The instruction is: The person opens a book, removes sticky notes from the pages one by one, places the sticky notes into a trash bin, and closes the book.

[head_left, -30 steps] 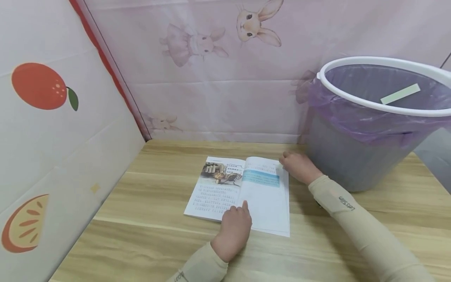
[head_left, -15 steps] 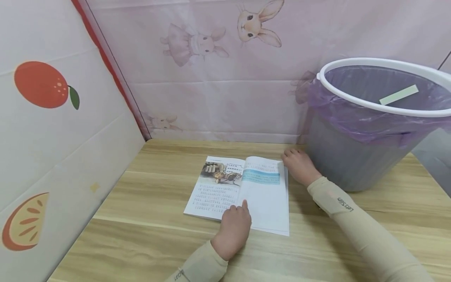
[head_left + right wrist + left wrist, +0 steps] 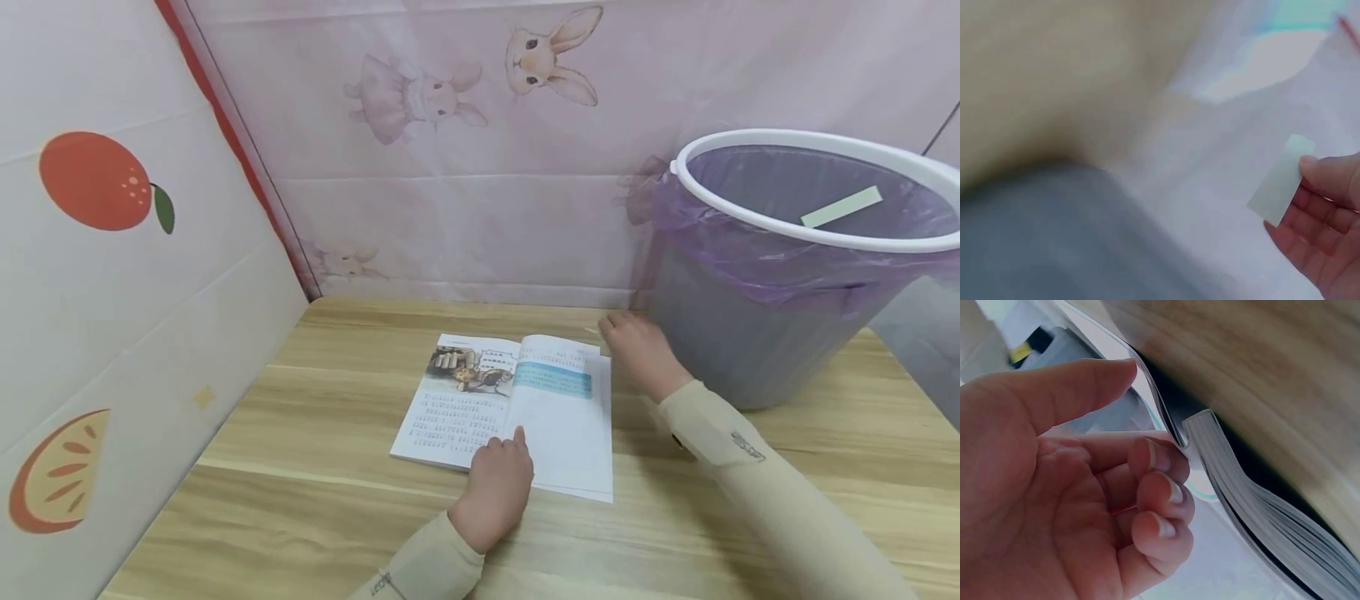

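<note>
An open book [image 3: 562,442] lies on the wooden table, with a picture on its left page and a blue text band on its right page. My left hand [image 3: 498,487] rests at its lower edge, index finger extended along the centre fold. In the left wrist view, the thumb of my left hand [image 3: 1054,481] touches the page edge and the other fingers are bent against the book. My right hand [image 3: 637,350] is just beyond the upper right corner. There it pinches a small pale green paper strip [image 3: 1282,181] between thumb and fingers.
A large grey bin [image 3: 742,333] with a purple liner and white rim stands right behind my right hand. Another pale green strip [image 3: 842,207] shows on its inner wall. Printed cloth walls [image 3: 465,233] border the table [image 3: 300,433] at the back and left.
My right hand has drawn slightly up and away from the right page's upper corner, with the pale strip in its fingers. My left hand has stayed at the fold.
</note>
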A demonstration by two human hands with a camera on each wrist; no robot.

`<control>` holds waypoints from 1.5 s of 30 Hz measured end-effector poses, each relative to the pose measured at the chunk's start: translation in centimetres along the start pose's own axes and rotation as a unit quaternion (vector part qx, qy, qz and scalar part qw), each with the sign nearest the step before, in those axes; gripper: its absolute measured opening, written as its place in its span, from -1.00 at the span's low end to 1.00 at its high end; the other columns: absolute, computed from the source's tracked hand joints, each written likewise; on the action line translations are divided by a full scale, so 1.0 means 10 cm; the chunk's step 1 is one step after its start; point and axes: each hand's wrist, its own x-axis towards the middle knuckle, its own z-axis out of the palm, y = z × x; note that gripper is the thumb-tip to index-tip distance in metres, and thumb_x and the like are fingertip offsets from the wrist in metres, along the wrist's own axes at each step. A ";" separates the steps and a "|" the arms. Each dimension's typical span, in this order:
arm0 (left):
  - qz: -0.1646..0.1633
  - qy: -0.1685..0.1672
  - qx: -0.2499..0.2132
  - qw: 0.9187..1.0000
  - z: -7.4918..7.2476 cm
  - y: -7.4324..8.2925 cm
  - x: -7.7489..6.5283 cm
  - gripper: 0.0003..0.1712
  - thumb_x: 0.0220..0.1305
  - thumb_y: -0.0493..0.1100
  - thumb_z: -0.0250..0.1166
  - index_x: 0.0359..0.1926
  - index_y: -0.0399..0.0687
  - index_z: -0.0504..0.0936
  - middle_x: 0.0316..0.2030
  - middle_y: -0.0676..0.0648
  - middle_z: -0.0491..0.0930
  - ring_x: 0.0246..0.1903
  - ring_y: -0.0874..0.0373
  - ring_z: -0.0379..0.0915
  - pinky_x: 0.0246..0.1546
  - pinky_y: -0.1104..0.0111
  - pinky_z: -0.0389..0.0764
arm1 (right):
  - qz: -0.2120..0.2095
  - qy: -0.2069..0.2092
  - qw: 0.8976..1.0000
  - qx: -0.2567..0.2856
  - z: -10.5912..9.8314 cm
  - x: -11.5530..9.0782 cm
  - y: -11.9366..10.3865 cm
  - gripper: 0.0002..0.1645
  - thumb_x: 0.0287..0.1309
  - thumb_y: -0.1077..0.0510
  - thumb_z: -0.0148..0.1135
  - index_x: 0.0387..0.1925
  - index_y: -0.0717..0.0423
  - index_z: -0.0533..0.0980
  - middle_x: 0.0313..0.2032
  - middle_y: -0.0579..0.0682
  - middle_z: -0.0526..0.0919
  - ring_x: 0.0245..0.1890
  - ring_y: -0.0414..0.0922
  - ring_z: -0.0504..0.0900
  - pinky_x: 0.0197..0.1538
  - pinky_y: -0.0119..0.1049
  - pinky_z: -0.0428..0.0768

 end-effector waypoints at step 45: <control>0.093 -0.019 -0.095 0.991 -0.38 0.15 -0.50 -0.57 0.28 0.15 0.21 -0.25 -0.16 0.58 -0.46 -0.03 0.51 -0.42 0.16 0.45 -0.42 0.39 0.51 | 0.230 0.354 0.890 0.170 -1.89 -0.69 -0.60 -0.73 0.27 0.28 0.10 -0.14 0.35 0.64 -0.37 -0.12 0.60 -0.27 -0.49 0.40 -0.10 -0.62 0.30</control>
